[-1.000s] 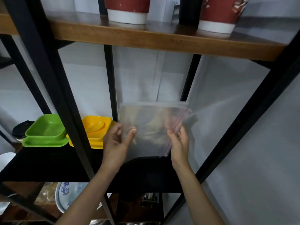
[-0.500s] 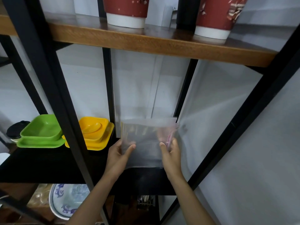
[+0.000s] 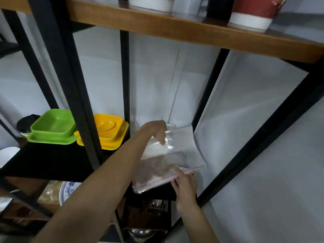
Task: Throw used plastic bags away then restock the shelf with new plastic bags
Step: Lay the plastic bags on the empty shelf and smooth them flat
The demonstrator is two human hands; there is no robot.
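Flat now: laid bags (image 3: 175,155) on black shelf (image 3: 52,162). Pressed far edge with left hand (image 3: 155,130), fingers loosely curled downward; pinched near pink-strip edge with right hand (image 3: 184,186).

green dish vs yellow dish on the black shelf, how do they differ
The green dish sits further left, left of the black front post; the yellow dish is right of it, nearer the plastic bags. The yellow dish seems to hold a matching yellow spoon; the green dish looks empty. Both are square bowls on matching square plates, resting upright on the black shelf.
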